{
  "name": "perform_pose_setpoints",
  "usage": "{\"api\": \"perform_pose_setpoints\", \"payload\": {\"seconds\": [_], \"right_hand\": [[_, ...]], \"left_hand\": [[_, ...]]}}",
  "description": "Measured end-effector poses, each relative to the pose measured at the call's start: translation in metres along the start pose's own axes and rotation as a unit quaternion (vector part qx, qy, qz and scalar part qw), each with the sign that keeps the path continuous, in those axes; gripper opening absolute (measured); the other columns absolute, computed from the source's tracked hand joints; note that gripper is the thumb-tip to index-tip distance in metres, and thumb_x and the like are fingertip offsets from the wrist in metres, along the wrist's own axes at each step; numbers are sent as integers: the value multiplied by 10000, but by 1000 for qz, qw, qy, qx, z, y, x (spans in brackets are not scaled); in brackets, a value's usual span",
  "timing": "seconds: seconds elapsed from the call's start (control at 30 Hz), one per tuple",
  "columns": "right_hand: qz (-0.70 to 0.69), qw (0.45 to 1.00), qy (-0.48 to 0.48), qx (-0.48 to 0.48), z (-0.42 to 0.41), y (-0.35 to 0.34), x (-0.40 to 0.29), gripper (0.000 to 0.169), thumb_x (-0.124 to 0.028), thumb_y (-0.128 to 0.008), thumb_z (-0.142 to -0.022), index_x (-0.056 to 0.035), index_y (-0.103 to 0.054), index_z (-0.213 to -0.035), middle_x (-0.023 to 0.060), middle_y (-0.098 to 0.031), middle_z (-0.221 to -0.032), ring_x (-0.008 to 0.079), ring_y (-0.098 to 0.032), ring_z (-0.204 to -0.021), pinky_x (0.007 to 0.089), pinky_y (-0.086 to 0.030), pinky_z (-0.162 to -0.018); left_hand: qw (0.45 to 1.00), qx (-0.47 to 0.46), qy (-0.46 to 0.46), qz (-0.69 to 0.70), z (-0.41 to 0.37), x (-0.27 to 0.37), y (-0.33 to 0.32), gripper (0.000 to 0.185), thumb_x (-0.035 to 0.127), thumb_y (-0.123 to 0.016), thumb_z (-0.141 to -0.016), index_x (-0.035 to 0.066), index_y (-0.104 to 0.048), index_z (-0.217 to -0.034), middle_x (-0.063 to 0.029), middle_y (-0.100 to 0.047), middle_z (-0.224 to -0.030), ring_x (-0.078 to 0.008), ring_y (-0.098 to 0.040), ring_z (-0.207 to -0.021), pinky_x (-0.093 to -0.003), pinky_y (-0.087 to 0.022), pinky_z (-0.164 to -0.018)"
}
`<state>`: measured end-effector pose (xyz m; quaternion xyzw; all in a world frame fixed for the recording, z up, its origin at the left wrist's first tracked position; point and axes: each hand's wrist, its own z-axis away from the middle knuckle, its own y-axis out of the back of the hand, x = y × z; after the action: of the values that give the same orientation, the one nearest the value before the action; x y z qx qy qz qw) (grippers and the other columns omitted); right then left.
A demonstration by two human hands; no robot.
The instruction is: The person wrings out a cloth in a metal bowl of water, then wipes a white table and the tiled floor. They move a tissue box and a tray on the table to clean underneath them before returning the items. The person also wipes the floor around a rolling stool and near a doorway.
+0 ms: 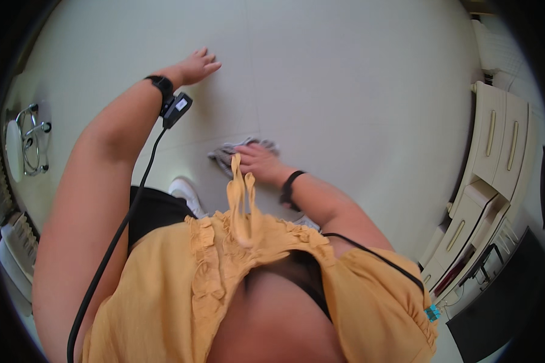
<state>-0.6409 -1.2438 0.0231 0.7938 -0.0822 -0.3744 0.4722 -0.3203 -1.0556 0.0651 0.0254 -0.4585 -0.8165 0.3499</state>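
My right hand [262, 164] holds a crumpled grey cloth [222, 155] down against the pale tiled floor [327, 90], its fingers spread over the top. Part of the cloth is hidden under the palm. Farther forward and to the left, my left hand [200, 67] is empty, with its fingers apart. A shadow lies below it on the floor, and whether it touches the tiles I cannot tell. A black device [178, 110] on a cable is fixed at my left wrist. Around my right wrist is a dark band [291, 188].
A chrome-legged stool [16, 149] with casters appears at far left. Along the right stands a cream drawer cabinet [499, 136] with one drawer pulled out. A dark flat panel [490, 304] is at lower right. My white shoe [185, 190] rests behind the cloth. The black cable [118, 240] runs along my left arm.
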Motion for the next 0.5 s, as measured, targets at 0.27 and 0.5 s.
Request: {"api": "perform_pose_setpoints", "payload": {"seconds": [0.27,0.5], "right_hand": [[139,915,-371,75,0,98,118,359,-172,-638,-872,-188,-632,-1230,94,-556,-1340,318,-439,-1326,486,-341,-1095],[96,857,-505,26,-114,101,150,616,-154,-589,-802,-111,-448,-1400,174,-399,-1399,393,-312,-1377,578,-282,-1096]], "left_hand": [[995,-25,-72,-72,-24,-11,-17,412,331,-478,-1008,28,-549,-1278,-207,-476,-1421,-438,-337,-1385,-508,-302,-1154],[999,34,-17,-16,-13,-18,-37,379,321,-437,-1001,160,-597,-1305,-162,-525,-1373,-424,-412,-1320,-530,-398,-1068]]}}
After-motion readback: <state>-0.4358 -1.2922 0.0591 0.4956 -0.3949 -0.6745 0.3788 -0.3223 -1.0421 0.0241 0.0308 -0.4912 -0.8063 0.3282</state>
